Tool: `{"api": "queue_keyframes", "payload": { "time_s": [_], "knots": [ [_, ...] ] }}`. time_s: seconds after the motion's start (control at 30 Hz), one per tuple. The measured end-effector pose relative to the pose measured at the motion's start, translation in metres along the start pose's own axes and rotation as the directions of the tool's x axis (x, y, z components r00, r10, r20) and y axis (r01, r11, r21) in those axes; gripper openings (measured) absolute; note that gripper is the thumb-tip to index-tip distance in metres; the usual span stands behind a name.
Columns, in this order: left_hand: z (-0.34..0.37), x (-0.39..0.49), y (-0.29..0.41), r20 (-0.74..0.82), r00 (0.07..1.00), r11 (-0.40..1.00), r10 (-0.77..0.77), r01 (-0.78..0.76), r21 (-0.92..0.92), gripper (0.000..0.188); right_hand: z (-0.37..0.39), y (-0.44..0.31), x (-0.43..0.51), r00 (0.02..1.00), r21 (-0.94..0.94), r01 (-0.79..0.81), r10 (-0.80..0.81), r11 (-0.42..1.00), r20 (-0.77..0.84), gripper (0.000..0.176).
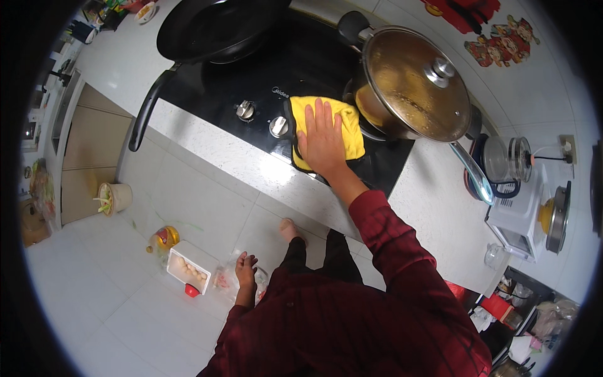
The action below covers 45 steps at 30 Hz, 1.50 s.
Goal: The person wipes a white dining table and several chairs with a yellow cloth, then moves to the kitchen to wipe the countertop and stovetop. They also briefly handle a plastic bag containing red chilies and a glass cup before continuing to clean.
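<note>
My right hand [324, 141] lies flat with its fingers spread, pressing on a yellow cloth [349, 115] with dark edging. The cloth rests on the black glass cooktop [221, 87], just right of two metal control knobs [279, 127]. Beyond the cloth, to the right, stands a deep stockpot with a glass lid [400, 80]; the lid is wet inside and yellowish contents show through. A black frying pan [212, 28] sits on the far left burner, its handle reaching over the counter edge. My left hand [246, 269] hangs low beside my body, empty, fingers loosely apart.
The pale counter [438, 207] continues right to a white microwave [516, 226] and a glass kettle [499, 158]. On the floor stand an oil bottle [166, 237], a white box of eggs [176, 268] and a bin [121, 196]. Plastic bags [226, 282] lie near my left hand.
</note>
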State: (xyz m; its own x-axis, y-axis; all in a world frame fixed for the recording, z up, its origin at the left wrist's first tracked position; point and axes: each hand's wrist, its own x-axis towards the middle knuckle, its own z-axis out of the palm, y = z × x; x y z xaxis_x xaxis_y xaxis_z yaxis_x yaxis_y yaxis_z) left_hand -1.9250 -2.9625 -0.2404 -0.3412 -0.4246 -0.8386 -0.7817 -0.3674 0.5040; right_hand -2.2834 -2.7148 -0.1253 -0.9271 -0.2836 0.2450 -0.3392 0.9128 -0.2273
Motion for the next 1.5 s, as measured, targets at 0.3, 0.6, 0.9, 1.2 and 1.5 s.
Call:
{"api": "queue_keyframes", "payload": {
  "time_s": [0.3, 0.6, 0.9, 1.2, 1.5],
  "knots": [
    [0.007, -0.009, 0.01, -0.007, 0.998, 0.997, 0.055, -0.055, 0.062, 0.04, -0.037, 0.026, -0.064, 0.995, 0.018, -0.016, 0.014, 1.0, 0.097, 0.064],
    [0.004, -0.013, 0.004, 0.015, 0.995, 0.994, 0.1, -0.1, 0.052, 0.041, -0.056, 0.071, -0.127, 0.974, -0.057, -0.195, 0.2, 0.979, 0.102, 0.069],
    [-0.009, -0.007, -0.021, -0.011, 1.0, 0.999, 0.022, -0.021, 0.039, 0.04, -0.05, 0.028, -0.133, 0.957, -0.139, -0.164, 0.192, 0.977, 0.216, 0.073],
    [-0.014, -0.008, -0.007, -0.035, 0.999, 1.0, -0.004, 0.003, -0.031, 0.039, 0.006, -0.001, -0.024, 0.999, -0.011, -0.036, 0.036, 0.999, 0.006, 0.07],
    [-0.043, -0.003, -0.013, -0.044, 0.999, 0.999, -0.025, 0.026, 0.028, 0.038, -0.008, 0.017, -0.056, 0.989, -0.046, -0.146, 0.145, 0.988, -0.009, 0.067]
  ]
}}
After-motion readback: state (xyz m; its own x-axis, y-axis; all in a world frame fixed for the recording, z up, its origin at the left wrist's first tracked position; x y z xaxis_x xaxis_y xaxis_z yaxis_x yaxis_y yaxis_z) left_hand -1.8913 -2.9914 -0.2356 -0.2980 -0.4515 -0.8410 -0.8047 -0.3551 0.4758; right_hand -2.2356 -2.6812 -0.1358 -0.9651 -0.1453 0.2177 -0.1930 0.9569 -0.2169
